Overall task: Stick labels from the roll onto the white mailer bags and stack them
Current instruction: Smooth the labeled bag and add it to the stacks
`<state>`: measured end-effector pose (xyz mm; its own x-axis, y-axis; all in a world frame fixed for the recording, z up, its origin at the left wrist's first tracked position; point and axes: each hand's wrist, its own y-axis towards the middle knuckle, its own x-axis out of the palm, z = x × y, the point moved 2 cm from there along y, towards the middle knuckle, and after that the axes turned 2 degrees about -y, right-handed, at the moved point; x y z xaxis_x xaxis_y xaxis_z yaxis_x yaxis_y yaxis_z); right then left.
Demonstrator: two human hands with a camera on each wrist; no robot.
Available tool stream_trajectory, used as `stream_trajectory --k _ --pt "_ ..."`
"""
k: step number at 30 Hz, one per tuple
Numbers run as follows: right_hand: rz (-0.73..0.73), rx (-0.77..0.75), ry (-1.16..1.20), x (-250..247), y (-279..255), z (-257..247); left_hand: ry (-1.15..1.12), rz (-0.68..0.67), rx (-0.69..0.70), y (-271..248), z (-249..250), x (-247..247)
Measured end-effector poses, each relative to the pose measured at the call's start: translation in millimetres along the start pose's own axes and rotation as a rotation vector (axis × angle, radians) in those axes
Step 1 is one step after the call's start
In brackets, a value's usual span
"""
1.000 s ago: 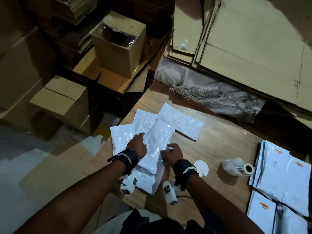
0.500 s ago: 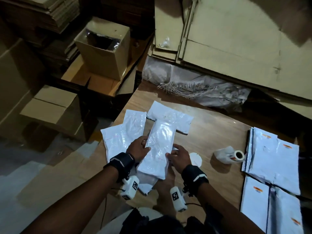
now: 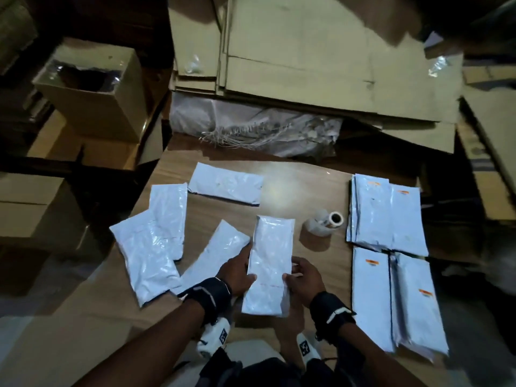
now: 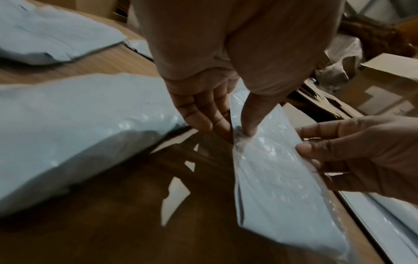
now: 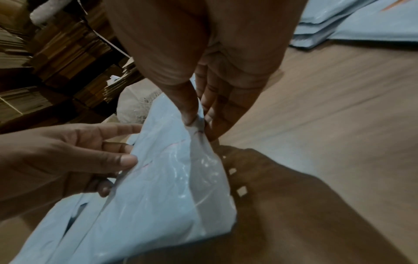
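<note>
Lifted off the pile, one bag (image 3: 269,263) is pinched between our left hand (image 3: 236,270) and right hand (image 3: 304,277); labelled stacks (image 3: 388,216) wait, four bags (image 3: 145,255) remain.

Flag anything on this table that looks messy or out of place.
The unlabelled bags on the left lie fanned at different angles, overlapping, two hanging over the table edge, unlike the squared labelled stacks on the right. The label roll lies on its side. The held bag looks undamaged.
</note>
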<state>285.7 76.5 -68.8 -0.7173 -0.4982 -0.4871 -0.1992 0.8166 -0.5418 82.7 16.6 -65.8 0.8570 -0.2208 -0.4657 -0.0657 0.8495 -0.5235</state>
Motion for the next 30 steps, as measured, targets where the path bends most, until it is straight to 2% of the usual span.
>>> stream_trajectory --k 4,8,12,16,19,22,25,30 --pt "0.015 0.059 -0.08 -18.5 -11.9 31.0 0.023 -0.095 0.051 -1.7 16.7 32.1" --pt "0.034 0.116 -0.144 -26.8 -19.8 50.1 0.08 -0.197 0.044 -1.7 26.0 53.4" --pt "0.009 0.089 -0.282 -26.5 -18.9 60.7 0.164 -0.209 0.032 0.7 26.1 60.7" --pt "0.027 -0.037 -0.466 -29.0 -18.4 57.2 0.444 -0.087 -0.01 -2.5 27.4 57.7" --pt "0.05 -0.245 -0.612 -25.2 -13.4 57.4 0.685 0.002 0.201 2.5 36.2 56.1" --pt "-0.065 -0.463 -0.85 -18.6 0.3 56.9 0.851 -0.084 0.314 18.9 39.9 61.5" --pt "-0.194 -0.464 -1.022 -17.3 6.9 46.4 0.955 -0.172 0.32 32.5 43.7 68.1" --pt "-0.266 -0.374 -1.024 -14.0 11.2 45.2 1.017 -0.221 0.27 40.1 42.7 77.8"
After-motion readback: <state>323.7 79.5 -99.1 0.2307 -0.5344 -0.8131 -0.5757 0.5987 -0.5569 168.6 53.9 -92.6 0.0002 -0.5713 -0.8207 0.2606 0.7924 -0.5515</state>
